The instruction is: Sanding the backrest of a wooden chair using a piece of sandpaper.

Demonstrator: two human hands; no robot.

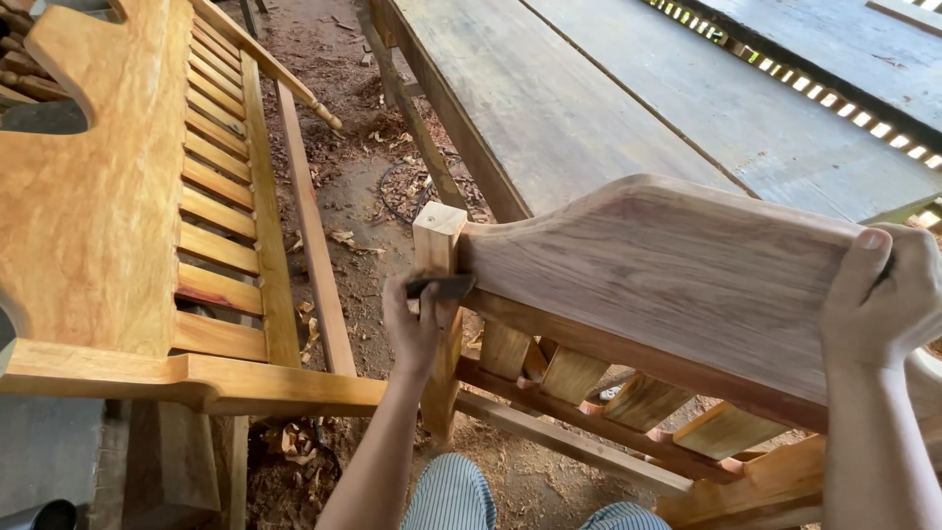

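— Hands first: we record our left hand closed around a small dark flat tool, fingers curled over it and the thumb beneath, pressing its edge against the joint where the square post meets the carved panel.

— And the right?

— We find our right hand clamped over the far end of the carved wooden panel, thumb on the near face, the other fingers wrapped behind and out of sight. It grips the panel only.

— Arm pose?

— Both our forearms rise from the bottom edge, the left leaning slightly right toward the post, the right nearly vertical at the frame's edge.

— Where does the piece sit?

— We note the unfinished panel tilted before us, centre to right, with short slats and a rail below it. Our knees in striped trousers show beneath.

— Surroundings?

— We log a finished orange-toned bench with a slatted seat on the left, a grey plank worktable behind the panel, and a dirt floor strewn with wood shavings between them.
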